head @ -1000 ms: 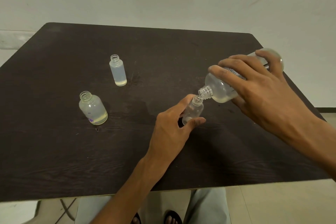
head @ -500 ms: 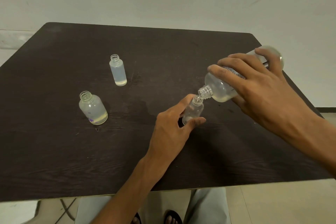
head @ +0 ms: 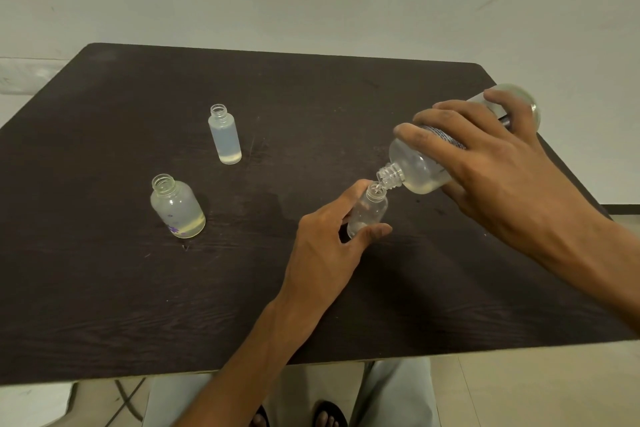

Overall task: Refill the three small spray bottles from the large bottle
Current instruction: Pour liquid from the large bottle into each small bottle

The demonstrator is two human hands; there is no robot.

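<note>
- The left hand (head: 329,246) pinched the small bottle (head: 367,211) between thumb and forefinger, keeping it on the dark table (head: 104,288).
- The right hand (head: 491,170) wrapped its fingers over the large bottle (head: 420,168), tilted neck-down, its threaded mouth touching the small bottle's open mouth.
- Pale yellowish liquid pooled in the large bottle's lower side, just beneath the right fingers.
- Well left of the left fingers stood a round uncapped bottle (head: 177,206) and, farther back, a slim uncapped bottle (head: 224,134), each holding a little liquid.
</note>
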